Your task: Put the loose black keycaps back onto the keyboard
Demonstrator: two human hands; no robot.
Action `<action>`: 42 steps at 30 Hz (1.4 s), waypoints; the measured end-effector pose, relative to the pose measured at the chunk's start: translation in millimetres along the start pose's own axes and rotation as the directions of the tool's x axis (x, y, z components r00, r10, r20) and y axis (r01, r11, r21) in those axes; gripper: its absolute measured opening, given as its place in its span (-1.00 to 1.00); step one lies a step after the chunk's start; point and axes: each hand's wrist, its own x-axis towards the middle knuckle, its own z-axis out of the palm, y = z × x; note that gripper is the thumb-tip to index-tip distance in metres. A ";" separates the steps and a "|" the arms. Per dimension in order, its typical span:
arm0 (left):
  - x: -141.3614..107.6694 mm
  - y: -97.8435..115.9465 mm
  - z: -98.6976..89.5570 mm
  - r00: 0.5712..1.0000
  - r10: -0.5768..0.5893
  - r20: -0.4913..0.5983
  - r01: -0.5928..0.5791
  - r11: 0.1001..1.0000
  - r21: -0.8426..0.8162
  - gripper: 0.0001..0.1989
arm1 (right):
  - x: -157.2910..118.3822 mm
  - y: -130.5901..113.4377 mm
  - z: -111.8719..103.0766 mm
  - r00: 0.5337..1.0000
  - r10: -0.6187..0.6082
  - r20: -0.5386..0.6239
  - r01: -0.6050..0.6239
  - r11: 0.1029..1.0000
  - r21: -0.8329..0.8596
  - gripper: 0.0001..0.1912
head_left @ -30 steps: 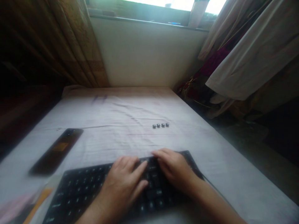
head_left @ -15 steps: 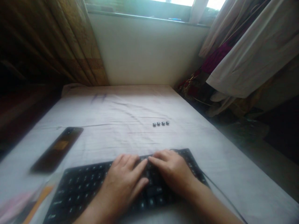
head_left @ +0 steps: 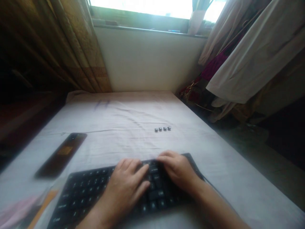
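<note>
Your left hand lies over the keyboard, thumb and forefinger spread; your right hand's fingers bunch together, any pinch unclear; four small pieces lie beyond.

Flat surface, spread with a pale, creased cloth; blurred purplish marks towards the far left. Directly upon it:
- One black keyboard, pale key legends, laid across the near side, slightly askew.
- One thin cable, beside the keyboard's right end.
- Four small dark pieces, in a short row beyond the keyboard, set slightly apart.
- One dark phone, back up, orange-brown patch, lying diagonally at left.
- One orange strip and one pink item, near left corner, both blurred.
</note>
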 end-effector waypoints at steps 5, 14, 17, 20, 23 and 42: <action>-1.3 -0.7 1.1 1.000 0.006 -0.024 -0.006 1.000 0.008 -0.66 | 0.1 22.8 -15.4 0.996 0.075 -0.056 -0.076 0.997 -0.027 -0.65; -5.5 -7.7 5.2 0.994 0.091 -0.055 -0.084 0.988 0.128 -0.54 | 48.7 49.9 -23.0 0.962 0.275 0.005 -0.262 0.922 -0.287 -0.71; -7.9 -13.0 9.6 0.991 0.119 -0.061 -0.104 0.973 0.207 -0.51 | 72.0 56.8 -17.8 0.963 0.267 0.014 -0.249 0.913 -0.322 -0.75; -9.5 -17.9 14.8 0.986 0.153 -0.066 -0.131 0.956 0.261 -0.51 | 87.8 62.9 -11.2 0.964 0.261 0.037 -0.232 0.906 -0.354 -0.78; -11.0 -20.9 17.6 0.980 0.187 -0.071 -0.159 0.944 0.290 -0.51 | 96.1 67.5 -6.3 0.965 0.257 0.056 -0.217 0.898 -0.383 -0.80; -5.6 -8.8 9.6 0.987 0.109 -0.122 -0.089 0.982 0.164 -0.60 | 99.7 52.9 -5.8 0.974 0.224 0.034 -0.201 0.924 -0.326 -0.84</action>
